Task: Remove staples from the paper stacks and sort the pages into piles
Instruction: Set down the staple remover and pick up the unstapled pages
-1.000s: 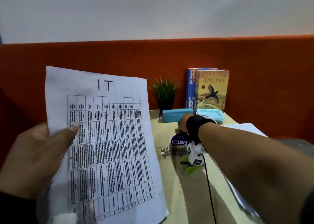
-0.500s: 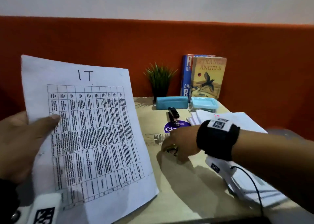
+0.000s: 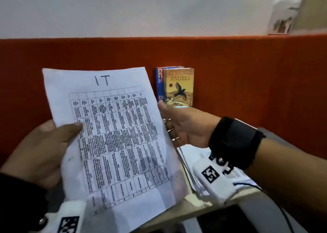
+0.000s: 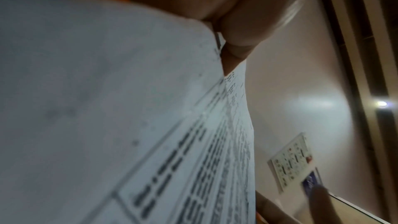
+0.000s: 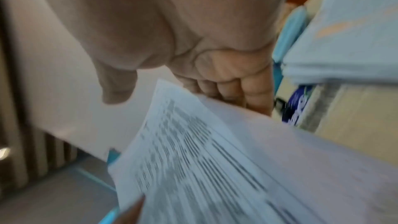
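A printed sheet [image 3: 115, 135] headed "IT", with a dense table on it, is held upright in front of me. My left hand [image 3: 58, 140] grips its left edge, thumb [image 4: 237, 40] pressed on the front and fingers hidden behind. At the sheet's right edge my right hand [image 3: 167, 119] has its palm turned toward me. Its fingers [image 5: 237, 91] reach behind the sheet [image 5: 215, 159], and the thumb stands apart in front without pinching. No staple shows. A loose pile of white pages [image 3: 196, 156] lies on the desk below the right wrist.
Two books [image 3: 178, 87] lean on the orange partition [image 3: 247, 82] at the desk's back. In the right wrist view a light-blue case [image 5: 288, 31] and a blue round sticker [image 5: 297, 106] sit on the pale desk [image 3: 194, 206]. The held sheet hides the desk's left part.
My right hand has risen from the desk to the sheet's right edge. The sheet now sits more to the centre and hides the plant, the stapler and the blue boxes.
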Available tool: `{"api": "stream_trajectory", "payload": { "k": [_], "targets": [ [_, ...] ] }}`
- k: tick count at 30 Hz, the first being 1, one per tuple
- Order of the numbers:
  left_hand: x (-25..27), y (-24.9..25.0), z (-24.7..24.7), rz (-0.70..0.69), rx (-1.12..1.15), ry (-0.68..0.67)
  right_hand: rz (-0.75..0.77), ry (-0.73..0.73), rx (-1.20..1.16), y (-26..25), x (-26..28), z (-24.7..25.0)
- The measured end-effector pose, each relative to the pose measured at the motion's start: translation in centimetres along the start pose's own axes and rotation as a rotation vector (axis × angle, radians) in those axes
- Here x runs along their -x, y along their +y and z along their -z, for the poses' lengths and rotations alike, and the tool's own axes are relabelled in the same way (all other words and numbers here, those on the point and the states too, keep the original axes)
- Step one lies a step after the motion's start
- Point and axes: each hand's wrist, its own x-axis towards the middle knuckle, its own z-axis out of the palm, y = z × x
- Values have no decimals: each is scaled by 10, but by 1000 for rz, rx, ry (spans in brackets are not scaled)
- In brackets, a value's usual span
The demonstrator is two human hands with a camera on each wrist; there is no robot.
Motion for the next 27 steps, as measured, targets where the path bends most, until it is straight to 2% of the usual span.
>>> {"api": "stream_trajectory", "payload": {
  "k": [2, 4, 6, 8, 10, 13, 15, 18, 20, 22, 24, 27],
  "targets": [
    [11, 5, -49, -17, -27, -177, 53, 131, -23, 4, 26, 18],
    [19, 3, -92, -66, -79, -226, 94, 327, -70, 16, 42, 48],
    [21, -9, -121, -35, -101, -259, 92, 440, -121, 24, 54, 81],
    [23, -23, -145, 13, -184, -305, 50, 538, -55, 37, 62, 120],
    [28, -39, -159, 112, -250, -305, -41, 603, 43, 49, 67, 148],
    [39, -72, -171, 334, -384, -351, -197, 669, 266, 71, 62, 166],
    [49, -88, -172, 446, -461, -342, -304, 628, 429, 93, 45, 168],
    [59, -104, -178, 524, -425, -367, -483, 521, 899, 121, 27, 164],
    [65, -105, -184, 541, -407, -380, -559, 477, 966, 132, 27, 164],
    [67, -108, -189, 550, -361, -369, -623, 383, 860, 145, 32, 170],
    [72, -106, -194, 579, -333, -361, -651, 295, 557, 162, 39, 180],
    [82, -105, -202, 605, -354, -409, -643, 333, 323, 194, 45, 205]
  ]
}}
